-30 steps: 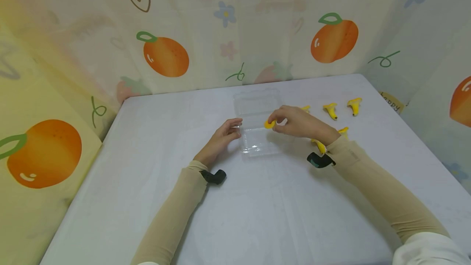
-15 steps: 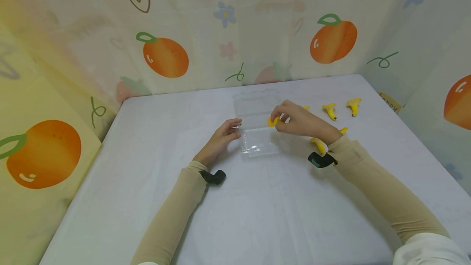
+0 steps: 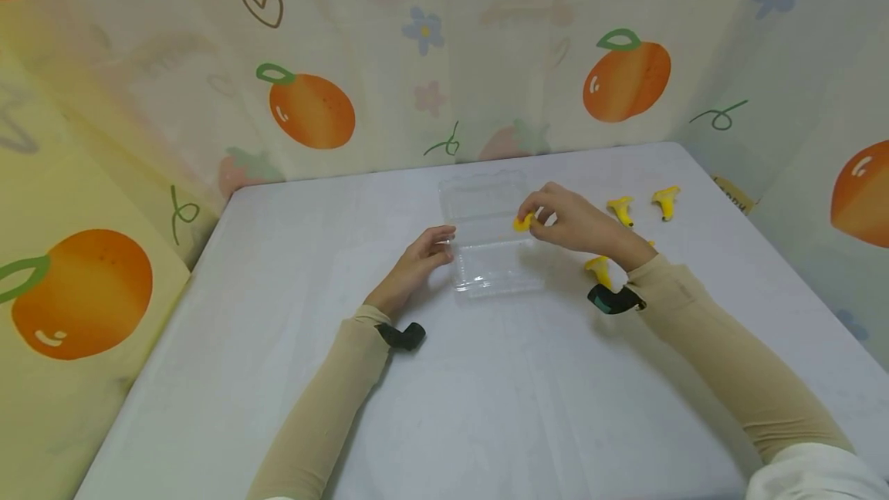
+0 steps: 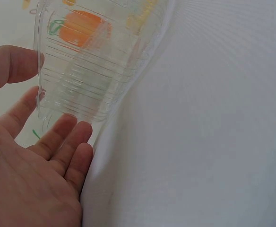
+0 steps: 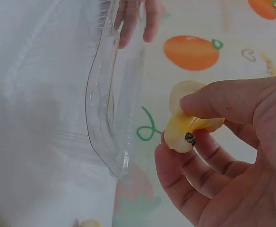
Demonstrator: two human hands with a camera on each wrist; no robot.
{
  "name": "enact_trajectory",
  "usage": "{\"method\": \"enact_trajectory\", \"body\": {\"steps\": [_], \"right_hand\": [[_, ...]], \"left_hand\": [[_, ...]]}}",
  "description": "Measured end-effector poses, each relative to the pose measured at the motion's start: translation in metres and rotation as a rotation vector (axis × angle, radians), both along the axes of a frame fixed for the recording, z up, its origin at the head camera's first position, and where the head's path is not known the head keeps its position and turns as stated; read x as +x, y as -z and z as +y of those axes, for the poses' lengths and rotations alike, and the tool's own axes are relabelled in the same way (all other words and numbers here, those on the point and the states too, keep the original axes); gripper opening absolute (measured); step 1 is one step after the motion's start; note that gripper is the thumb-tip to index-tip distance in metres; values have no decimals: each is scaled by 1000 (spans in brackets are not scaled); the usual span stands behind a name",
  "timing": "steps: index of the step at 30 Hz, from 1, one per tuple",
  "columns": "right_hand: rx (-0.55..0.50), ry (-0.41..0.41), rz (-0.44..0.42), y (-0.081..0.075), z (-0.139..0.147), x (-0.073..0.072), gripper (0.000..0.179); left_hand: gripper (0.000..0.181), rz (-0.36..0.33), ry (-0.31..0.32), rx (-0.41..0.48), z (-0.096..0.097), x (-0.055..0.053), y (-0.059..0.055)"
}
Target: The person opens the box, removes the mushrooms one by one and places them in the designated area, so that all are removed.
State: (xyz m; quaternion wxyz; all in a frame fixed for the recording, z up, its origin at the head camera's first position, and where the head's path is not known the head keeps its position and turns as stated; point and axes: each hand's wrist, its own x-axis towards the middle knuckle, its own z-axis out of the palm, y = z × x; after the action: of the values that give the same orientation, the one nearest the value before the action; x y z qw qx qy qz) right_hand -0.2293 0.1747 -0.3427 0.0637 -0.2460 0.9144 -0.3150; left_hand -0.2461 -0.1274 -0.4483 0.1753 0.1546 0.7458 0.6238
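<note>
A clear plastic clamshell box [image 3: 495, 268] lies on the table with its lid [image 3: 482, 195] folded back, away from me. At its left edge rests my left hand [image 3: 417, 261]; in the left wrist view the thumb and index finger [image 4: 20, 111] touch the rim, and the other fingers are extended. Over the box's right side, my right hand [image 3: 572, 222] pinches a small yellow trumpet-shaped mushroom [image 5: 178, 132] between thumb and fingertips. Its dark stem end faces the right wrist camera. The mushroom is apart from the box wall [image 5: 102, 94].
Other yellow mushrooms lie to the right on the white table [image 3: 333, 268]: one mushroom [image 3: 621, 210] and another [image 3: 666, 203] farther back, and one [image 3: 599, 271] by the right wrist. The right forearm partly hides one more. A patterned curtain [image 3: 382, 60] stands behind the table.
My right hand has moved a little right and away from me with the mushroom still pinched, leaving the box's middle for its right side. The left hand stays at the edge.
</note>
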Motion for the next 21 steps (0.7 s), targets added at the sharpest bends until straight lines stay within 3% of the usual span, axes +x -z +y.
{"method": "enact_trajectory", "body": {"steps": [21], "right_hand": [[-4, 59, -8, -9, 15, 1, 23]], "left_hand": [[55, 7, 8, 12, 0, 0, 2]]}}
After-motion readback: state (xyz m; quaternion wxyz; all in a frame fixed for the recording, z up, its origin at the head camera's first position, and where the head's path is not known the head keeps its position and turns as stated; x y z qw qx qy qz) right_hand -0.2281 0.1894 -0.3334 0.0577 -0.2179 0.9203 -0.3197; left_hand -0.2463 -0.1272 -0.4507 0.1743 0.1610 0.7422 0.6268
